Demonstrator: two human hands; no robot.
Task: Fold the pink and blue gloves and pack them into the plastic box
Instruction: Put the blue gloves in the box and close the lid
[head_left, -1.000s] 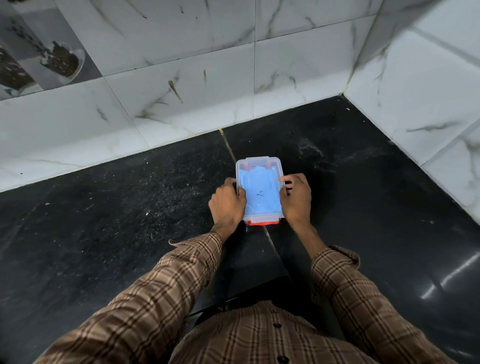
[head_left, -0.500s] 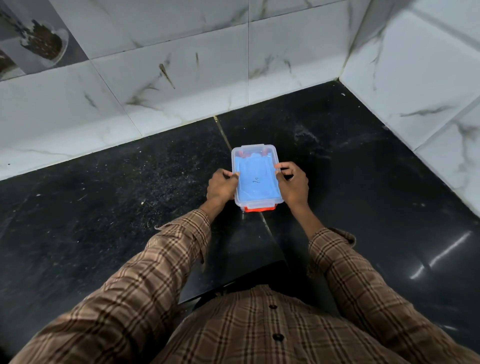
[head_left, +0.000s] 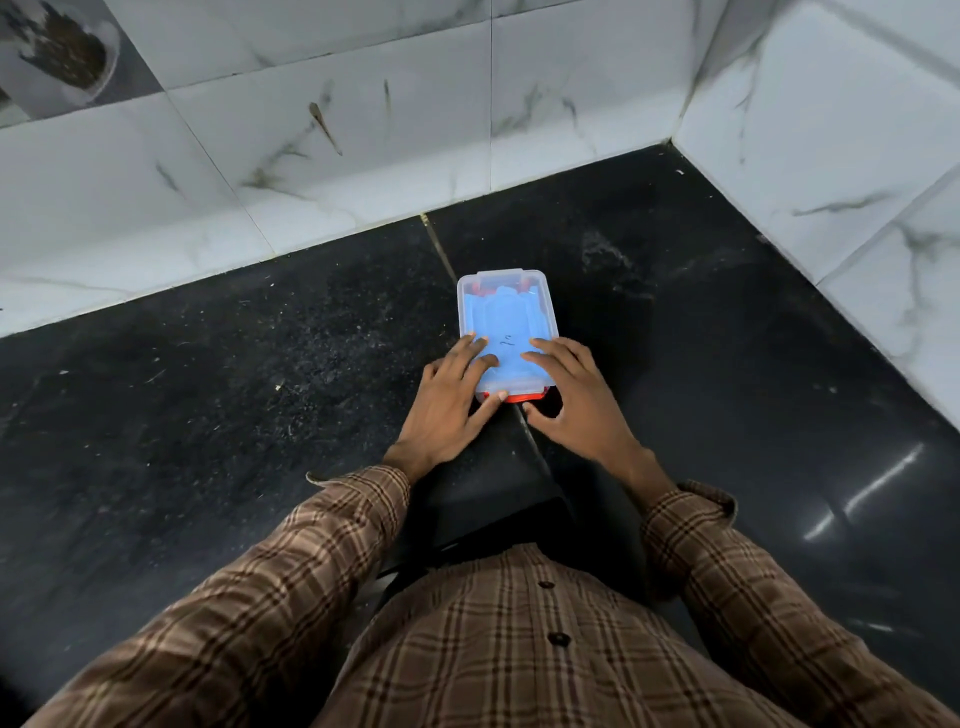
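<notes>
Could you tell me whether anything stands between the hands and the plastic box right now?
Nothing visible does. The left hand and right hand both rest fingers directly on the clear lid of the plastic box, with the blue glove showing underneath.

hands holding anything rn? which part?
No real grasp. Both the left hand and right hand lie open and flat, fingers pressing the near half of the plastic box lid, thumbs at its red near edge.

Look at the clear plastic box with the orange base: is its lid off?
No: the clear lid sits on the plastic box, covering the blue glove, with both hands' fingers resting on top.
</notes>
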